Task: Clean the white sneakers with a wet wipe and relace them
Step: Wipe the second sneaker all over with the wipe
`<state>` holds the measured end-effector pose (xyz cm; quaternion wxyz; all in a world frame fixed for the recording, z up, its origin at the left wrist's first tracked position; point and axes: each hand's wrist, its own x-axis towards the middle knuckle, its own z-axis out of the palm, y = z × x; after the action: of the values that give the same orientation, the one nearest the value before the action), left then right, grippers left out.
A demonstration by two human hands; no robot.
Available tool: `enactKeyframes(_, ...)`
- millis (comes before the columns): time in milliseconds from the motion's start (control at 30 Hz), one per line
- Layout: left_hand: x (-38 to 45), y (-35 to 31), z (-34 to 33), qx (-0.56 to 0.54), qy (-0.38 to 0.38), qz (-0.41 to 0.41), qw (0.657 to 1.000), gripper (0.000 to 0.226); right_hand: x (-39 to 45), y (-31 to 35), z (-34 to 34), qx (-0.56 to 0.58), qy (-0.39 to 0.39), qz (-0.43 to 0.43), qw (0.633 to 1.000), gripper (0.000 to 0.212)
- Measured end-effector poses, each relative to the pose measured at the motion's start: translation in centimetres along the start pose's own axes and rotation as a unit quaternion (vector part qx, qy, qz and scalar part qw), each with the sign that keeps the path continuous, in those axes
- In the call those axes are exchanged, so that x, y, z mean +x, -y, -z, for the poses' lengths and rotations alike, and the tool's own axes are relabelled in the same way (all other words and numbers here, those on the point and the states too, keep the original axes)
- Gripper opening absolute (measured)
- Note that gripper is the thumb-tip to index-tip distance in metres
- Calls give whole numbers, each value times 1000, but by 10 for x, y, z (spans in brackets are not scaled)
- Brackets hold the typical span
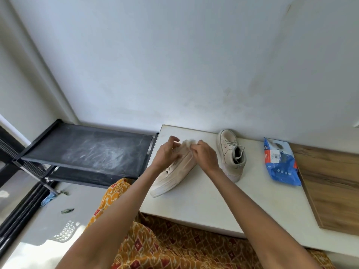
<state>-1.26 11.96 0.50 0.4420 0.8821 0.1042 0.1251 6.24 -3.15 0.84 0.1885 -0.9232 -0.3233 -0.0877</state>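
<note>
One off-white sneaker (171, 177) lies on the white table (223, 200), its toe pointing toward me and to the left. My left hand (167, 152) grips its heel end, fingers curled over the top. My right hand (204, 154) pinches a crumpled white wet wipe (188, 142) against the back of that shoe. The second sneaker (231, 154) stands upright to the right, laces in place, untouched by either hand.
A blue wet wipe pack (279, 162) lies to the right of the shoes, beside a wooden board (334, 183). A black shoe rack (87, 152) stands left of the table. The wall runs close behind. Patterned orange fabric (174, 249) covers my lap.
</note>
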Motion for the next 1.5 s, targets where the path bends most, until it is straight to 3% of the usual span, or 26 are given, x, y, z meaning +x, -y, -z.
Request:
enactKeyframes(67, -2, 2, -1, 27, 2, -3, 1000, 59, 15, -3, 0, 8, 42, -89, 995, 26)
enactKeyframes(133, -4, 4, -3, 53, -5, -19, 998, 62, 24, 3, -2, 19, 52, -106, 993, 28)
enactKeyframes(267, -8, 6, -6, 44, -27, -23, 998, 65, 13, 26, -6, 38, 24, -52, 998, 28)
enactKeyframes(400, -10, 9, -9, 37, -36, -58, 997, 51, -10, 22, -2, 23, -29, 87, 996, 22)
enactKeyframes(600, -6, 12, -10, 63, -47, -57, 995, 47, 31, 4, -8, 11, 52, -74, 996, 30)
enactKeyframes(733, -5, 15, -10, 67, -47, -55, 995, 43, 27, 17, -13, 30, 48, -30, 998, 36)
enactKeyframes(933, -6, 8, -10, 43, -55, -52, 996, 25, -20, 2, -1, 50, -11, 41, 998, 20)
enactKeyframes(1067, 0, 1, -9, 88, -33, -74, 993, 17, -5, -16, -1, 43, 24, -80, 996, 21)
enactKeyframes(1133, 0, -1, -9, 104, -16, -73, 992, 19, -4, -8, -3, 32, 22, -92, 995, 22)
enactKeyframes(1267, 0, 0, -9, 114, -5, -68, 991, 20, -33, 17, -10, 62, -31, -11, 998, 25)
enactKeyframes(1367, 2, 2, -7, 141, 14, -47, 989, 22, -62, 22, -15, 68, -64, 95, 991, 21)
enactKeyframes(1500, 1, 0, -3, 166, 48, -51, 984, 25, -55, 1, -4, 23, -51, 211, 976, 22)
